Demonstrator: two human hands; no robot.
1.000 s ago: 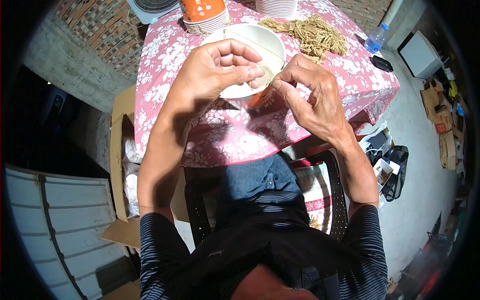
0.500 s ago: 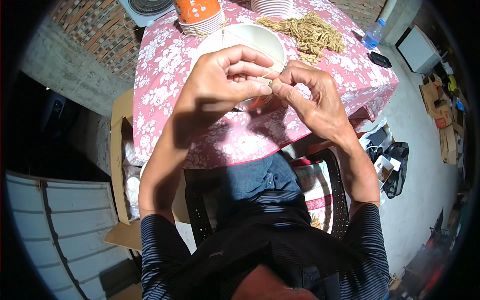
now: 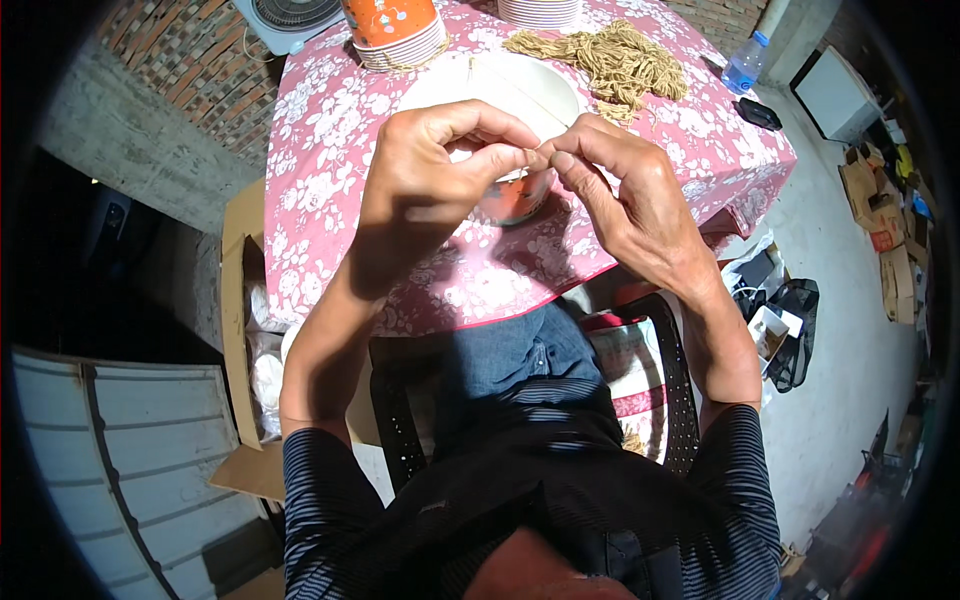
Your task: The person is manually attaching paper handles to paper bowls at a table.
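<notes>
My left hand (image 3: 440, 165) and my right hand (image 3: 640, 195) meet fingertip to fingertip at the near side of a paper tub (image 3: 516, 202). Each one pinches thumb against forefinger on a thin pale cord (image 3: 537, 101), whose end between the fingers is mostly hidden. From there the cord runs over the tub's wide white round face to its far edge. The tub's orange printed side shows below my fingers. Beyond the tub, to the right, lies a loose heap of tan cords (image 3: 640, 70).
A pink flowered cloth (image 3: 320, 190) covers the table. Nested orange tubs (image 3: 392, 22) and a white-rimmed stack (image 3: 540, 12) stand at the back. A water bottle (image 3: 745, 65) and a black flat object (image 3: 757, 114) sit far right. A cardboard box (image 3: 236, 310) stands left.
The tub has shifted slightly to the right, and more of its orange side shows. My left fingers have closed in toward the right ones; both hands still pinch the cord.
</notes>
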